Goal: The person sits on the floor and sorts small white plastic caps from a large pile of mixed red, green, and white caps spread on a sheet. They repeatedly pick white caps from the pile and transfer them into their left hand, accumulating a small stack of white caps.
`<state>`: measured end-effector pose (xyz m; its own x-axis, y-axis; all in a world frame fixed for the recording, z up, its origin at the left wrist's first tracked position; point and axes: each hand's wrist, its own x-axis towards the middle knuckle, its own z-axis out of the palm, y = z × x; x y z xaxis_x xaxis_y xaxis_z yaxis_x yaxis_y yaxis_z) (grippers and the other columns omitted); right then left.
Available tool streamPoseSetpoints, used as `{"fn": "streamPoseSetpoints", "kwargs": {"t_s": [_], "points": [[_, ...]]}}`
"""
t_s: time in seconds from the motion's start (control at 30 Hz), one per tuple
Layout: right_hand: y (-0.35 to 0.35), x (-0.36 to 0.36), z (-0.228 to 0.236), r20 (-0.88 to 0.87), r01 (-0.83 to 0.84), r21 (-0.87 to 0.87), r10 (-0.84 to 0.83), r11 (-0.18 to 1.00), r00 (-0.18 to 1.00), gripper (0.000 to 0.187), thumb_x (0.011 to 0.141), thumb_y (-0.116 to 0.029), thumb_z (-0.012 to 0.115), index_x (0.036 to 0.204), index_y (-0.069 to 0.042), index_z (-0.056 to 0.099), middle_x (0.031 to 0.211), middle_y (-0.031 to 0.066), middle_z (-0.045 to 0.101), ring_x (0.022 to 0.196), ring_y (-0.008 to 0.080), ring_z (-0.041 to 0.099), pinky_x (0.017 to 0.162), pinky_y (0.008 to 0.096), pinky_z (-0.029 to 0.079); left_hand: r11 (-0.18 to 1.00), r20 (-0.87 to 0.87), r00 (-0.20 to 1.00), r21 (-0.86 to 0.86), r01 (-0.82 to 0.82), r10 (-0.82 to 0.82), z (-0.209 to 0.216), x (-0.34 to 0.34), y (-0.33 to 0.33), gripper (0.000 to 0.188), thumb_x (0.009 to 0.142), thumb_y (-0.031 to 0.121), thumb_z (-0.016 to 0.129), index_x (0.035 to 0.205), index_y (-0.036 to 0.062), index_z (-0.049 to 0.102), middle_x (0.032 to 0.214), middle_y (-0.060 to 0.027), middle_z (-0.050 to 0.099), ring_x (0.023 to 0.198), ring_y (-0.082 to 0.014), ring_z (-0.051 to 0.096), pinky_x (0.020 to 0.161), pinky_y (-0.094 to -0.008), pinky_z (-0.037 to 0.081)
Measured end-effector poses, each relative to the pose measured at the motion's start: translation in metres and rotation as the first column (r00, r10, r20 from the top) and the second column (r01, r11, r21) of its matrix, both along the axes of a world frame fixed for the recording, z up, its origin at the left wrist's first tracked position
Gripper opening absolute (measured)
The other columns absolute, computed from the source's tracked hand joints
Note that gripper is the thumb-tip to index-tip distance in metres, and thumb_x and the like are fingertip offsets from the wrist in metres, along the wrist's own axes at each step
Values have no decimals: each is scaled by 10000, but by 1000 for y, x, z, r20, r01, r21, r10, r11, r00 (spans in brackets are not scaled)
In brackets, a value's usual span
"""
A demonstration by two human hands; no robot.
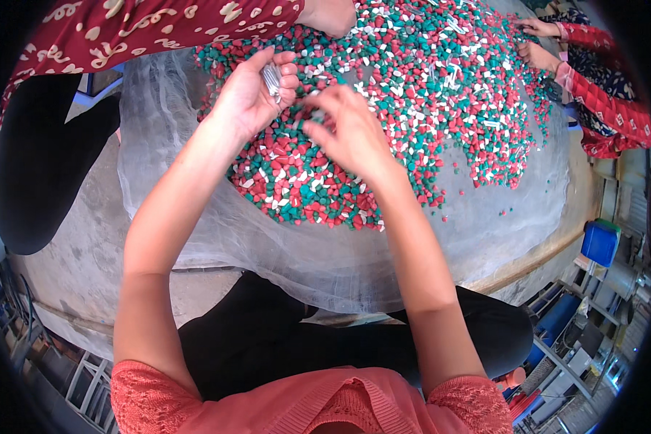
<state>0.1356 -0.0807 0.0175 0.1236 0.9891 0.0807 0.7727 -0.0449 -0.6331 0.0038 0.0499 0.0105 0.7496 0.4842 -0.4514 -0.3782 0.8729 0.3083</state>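
My left hand [257, 90] is turned palm up at the near left edge of a wide heap of small red, green and white pieces [307, 192]. Its fingers curl around a small bundle of thin, clear sticks [271, 79]. Just to the right, my right hand [345, 126] hovers low over the heap, thumb and forefinger toward the left hand. Motion smears its fingertips, so whether anything is between them cannot be made out. More thin clear sticks [452, 72] lie scattered among the pieces.
Pale translucent netting [325, 271] lies under the heap. A co-worker's patterned red sleeve [159, 29] reaches in from the upper left, a hand on the heap. Another co-worker's hands [539, 50] touch its far right edge. A blue container [600, 242] stands right.
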Motion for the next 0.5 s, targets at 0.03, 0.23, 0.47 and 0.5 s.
{"fn": "streamPoseSetpoints", "kwargs": {"t_s": [0.03, 0.23, 0.47, 0.5], "points": [[-9, -8, 10, -12, -68, -22, 67, 997, 998, 329, 725, -237, 662, 1026, -116, 609, 1096, 111, 521, 1000, 303, 526, 835, 389, 446, 1000, -10, 1000, 9, -7, 7, -1, -4, 2, 246, 933, 247, 414, 945, 11, 483, 728, -37, 458, 585, -107, 435, 458, -206, 382], [9, 58, 11, -313, 262, 52, -234, 964, 920, 142, 788, -121, 602, 901, -57, 661, 826, 91, 660, 738, 205, 631, 693, 296, 484, 998, -26, 998, 36, -54, 55, 4, -13, 10, 246, 936, 243, 410, 926, 11, 490, 688, -25, 452, 579, -112, 430, 443, -208, 370], [48, 63, -19, -22, 314, -267, -332, 911, 943, 304, 739, -315, 652, 912, -67, 671, 831, 91, 660, 785, 201, 613, 720, 323, 476, 953, -250, 967, 278, 123, -52, 10, -13, 6, 271, 935, 298, 417, 881, 47, 505, 572, 30, 393, 478, -68, 357, 384, -184, 276], [52, 52, -21, 60, 393, -249, -391, 885, 919, 286, 724, -345, 656, 878, -106, 686, 857, 100, 662, 844, 257, 625, 757, 375, 484, 893, -341, 932, 372, 253, -122, 11, -14, 4, 279, 932, 314, 425, 868, 55, 509, 552, 43, 378, 455, -59, 338, 378, -181, 257]]}}
